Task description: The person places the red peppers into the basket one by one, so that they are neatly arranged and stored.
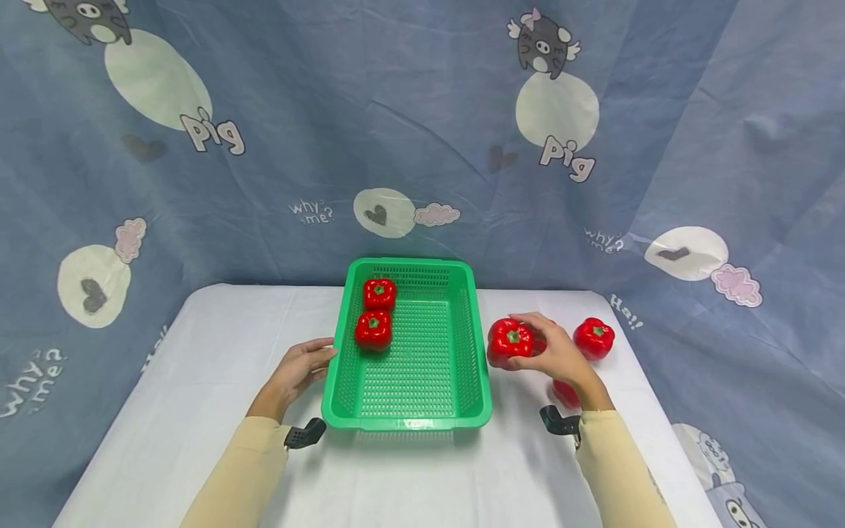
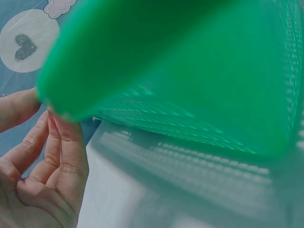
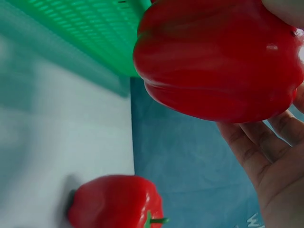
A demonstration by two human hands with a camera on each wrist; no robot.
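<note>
A green plastic basket stands on the white table, with two red bell peppers, a far one and a nearer one, along its left side. My left hand pinches the basket's left rim between thumb and fingertips; the left wrist view shows the fingers at the rim's edge. Just outside the right rim, my right hand grips another red bell pepper, its green stem facing up. In the right wrist view this held pepper hangs above the table, fingers along its side.
Right of my right hand lies a red bell pepper. Another pepper is partly hidden below my right wrist, and one more shows partly behind the hand. A blue printed cloth hangs behind the white table.
</note>
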